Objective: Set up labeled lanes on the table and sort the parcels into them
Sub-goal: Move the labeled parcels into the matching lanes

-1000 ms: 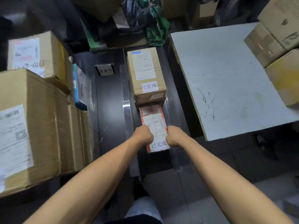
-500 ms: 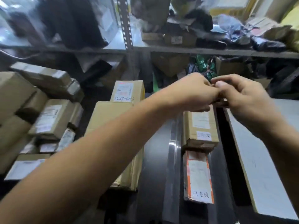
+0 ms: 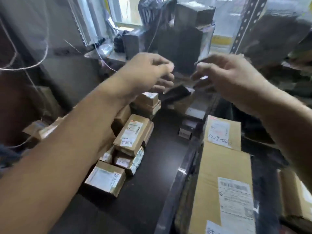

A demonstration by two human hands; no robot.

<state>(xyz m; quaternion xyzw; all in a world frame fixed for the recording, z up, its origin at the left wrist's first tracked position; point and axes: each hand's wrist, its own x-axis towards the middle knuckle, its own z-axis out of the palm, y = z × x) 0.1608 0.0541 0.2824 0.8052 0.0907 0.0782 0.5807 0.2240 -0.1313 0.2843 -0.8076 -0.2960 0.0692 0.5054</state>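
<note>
Brown parcels [image 3: 131,135] wait in a heap at 7 o'clock on the dark table [image 3: 162,157], ready for sorting, while the left hand [image 3: 145,73] and right hand [image 3: 229,76] hover above, fingers [image 3: 166,65] curled, too blurry to tell if pinching anything.

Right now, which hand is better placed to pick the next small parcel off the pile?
Left, probably. The left hand hangs above the pile of small parcels, which lies under that forearm. The right hand is raised over the large cartons, farther off. Blur hides whether either holds anything.
</note>
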